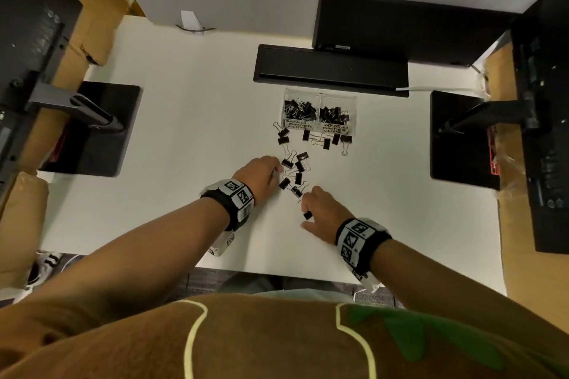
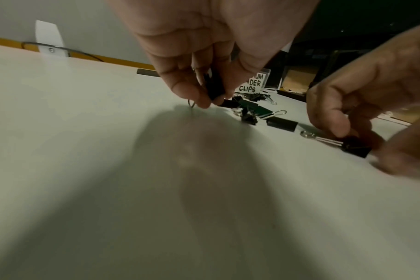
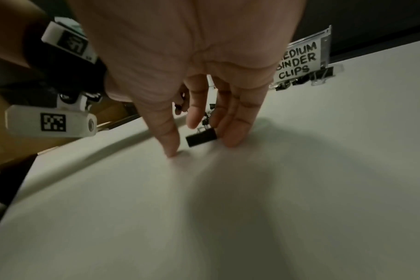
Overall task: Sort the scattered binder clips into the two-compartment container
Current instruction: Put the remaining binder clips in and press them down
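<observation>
Both hands are down in the loose clips on the desk, on the near side of the container. The left hand pinches a black clip between thumb and fingers, body held upright with a wire loop touching the desk; probably just lifted clear of the pile. The right hand is spread low over a small clip, thumb one side and fingers the other. The left wrist view suggests the fingers already touch it, but the right wrist view shows gaps, so no firm grip yet, I'd say.

The container sits at the far edge of the scatter, clear, with two compartments: left labelled SMALL BINDER CLIPS, right MEDIUM BINDER CLIPS. Both already hold a heap. More clips lie right at its front wall and between it and the hands.

Working two-handed from the near end makes sense: each hand takes one clip, then drops it by size. Sorting looks partly done, with plenty still out.
</observation>
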Tool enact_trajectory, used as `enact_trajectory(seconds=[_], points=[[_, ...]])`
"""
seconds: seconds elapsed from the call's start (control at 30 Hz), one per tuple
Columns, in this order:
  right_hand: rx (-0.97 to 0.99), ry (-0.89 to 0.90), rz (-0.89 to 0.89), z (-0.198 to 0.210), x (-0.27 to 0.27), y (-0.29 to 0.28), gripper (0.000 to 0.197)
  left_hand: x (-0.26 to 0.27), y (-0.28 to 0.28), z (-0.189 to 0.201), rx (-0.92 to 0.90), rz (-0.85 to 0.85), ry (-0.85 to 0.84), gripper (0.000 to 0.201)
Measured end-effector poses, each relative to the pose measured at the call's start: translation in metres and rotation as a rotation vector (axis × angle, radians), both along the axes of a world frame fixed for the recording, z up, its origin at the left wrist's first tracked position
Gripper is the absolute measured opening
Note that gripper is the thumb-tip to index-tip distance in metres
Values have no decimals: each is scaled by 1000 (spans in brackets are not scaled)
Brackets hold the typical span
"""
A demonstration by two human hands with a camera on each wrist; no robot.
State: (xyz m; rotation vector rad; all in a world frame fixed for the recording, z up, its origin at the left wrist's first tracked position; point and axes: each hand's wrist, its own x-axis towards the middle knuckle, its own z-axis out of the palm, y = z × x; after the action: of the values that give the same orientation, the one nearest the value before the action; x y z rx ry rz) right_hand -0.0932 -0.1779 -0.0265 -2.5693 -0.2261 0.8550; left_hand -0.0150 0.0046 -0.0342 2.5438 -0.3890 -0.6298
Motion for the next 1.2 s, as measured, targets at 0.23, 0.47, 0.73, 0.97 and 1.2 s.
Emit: enact_trajectory(seconds=[0.23,0.47,0.73,0.97,1.2], points=[[155,-90,-272,-1,11,-10,26,-7,-10,-1,113,-173,-30,31],[181,-102,-275,-7,27,16,40,-7,-13,-6,165,-210,-46,32],[-3,-159,-178,-14,31,24,31,-1,-4,-4,140,-196,-51,12],[10,-147,-265,-15,32,1,25,23,-32,21,-28,-37,5,10],[279,-105,-633,-7,41,-44,16,73,-91,51,-259,-16,-101,19]])
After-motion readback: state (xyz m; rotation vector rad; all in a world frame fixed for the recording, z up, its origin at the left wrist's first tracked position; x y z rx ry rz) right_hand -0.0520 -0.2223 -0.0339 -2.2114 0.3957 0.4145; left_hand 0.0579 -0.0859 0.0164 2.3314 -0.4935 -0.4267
